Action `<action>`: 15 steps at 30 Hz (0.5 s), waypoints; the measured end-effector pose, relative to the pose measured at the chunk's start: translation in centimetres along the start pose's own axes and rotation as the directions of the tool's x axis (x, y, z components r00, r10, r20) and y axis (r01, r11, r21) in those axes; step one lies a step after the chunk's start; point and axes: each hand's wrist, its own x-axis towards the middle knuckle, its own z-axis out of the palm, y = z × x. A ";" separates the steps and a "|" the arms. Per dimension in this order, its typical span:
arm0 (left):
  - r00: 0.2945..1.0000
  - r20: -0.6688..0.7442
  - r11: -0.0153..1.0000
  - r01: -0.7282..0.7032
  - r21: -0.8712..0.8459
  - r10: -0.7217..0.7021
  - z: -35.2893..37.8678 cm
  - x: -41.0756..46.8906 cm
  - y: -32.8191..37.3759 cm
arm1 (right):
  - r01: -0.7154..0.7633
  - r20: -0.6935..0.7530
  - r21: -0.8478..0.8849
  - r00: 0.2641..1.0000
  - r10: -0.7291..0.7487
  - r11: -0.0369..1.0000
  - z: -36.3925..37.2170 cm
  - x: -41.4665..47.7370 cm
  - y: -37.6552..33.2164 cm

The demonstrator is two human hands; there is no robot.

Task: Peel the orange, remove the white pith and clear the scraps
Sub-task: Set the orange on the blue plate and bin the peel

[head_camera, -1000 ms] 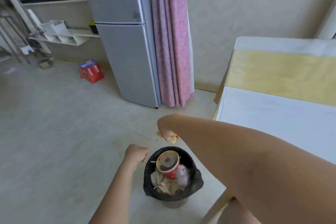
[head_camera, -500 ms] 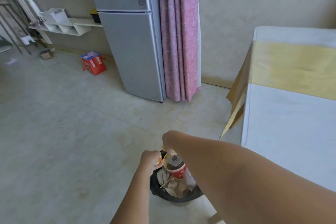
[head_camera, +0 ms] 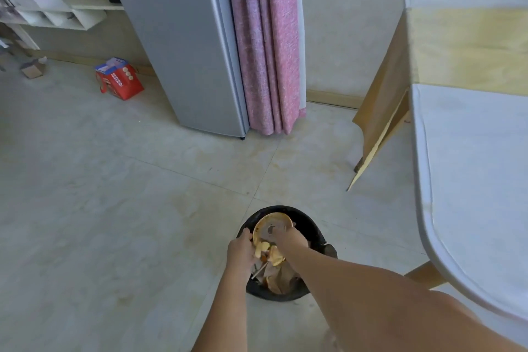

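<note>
Over the round black-lined waste bin, our left hand has moved in. The pale orange-peel scraps now spill between our hands. Our right hand has dropped lower. We cannot tell whether either hand still grips. Clearing looks nearly done.

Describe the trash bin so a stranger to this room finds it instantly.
From the tall grey fridge and pink curtain, come forward across the pale tiled floor. The small round trash bin stands left of the white table, the only black-lined thing.
</note>
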 end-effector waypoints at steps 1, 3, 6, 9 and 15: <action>0.999 0.029 1.000 0.016 -0.024 -0.015 0.0 -0.2 -0.2 | -0.005 -0.007 0.017 1.000 0.005 1.000 0.2 0.2 0.3; 0.997 0.056 0.998 0.052 -0.045 -0.050 -0.1 -0.1 -0.5 | 0.004 -0.029 0.059 1.000 -0.002 0.998 0.1 0.2 0.8; 0.997 0.049 0.996 0.069 -0.063 -0.066 -0.1 0.3 -0.5 | -0.015 -0.058 0.150 0.998 0.024 0.989 -0.7 -0.3 1.5; 0.998 0.059 0.999 0.033 -0.034 -0.031 0.0 0.2 -0.6 | 0.041 -0.143 0.189 0.990 -0.013 0.981 -1.3 -1.3 1.7; 0.998 0.026 0.997 -0.064 -0.053 0.065 -1.2 -2.1 1.1 | 0.319 -0.243 0.156 0.930 -0.276 0.935 -2.0 -5.9 -1.1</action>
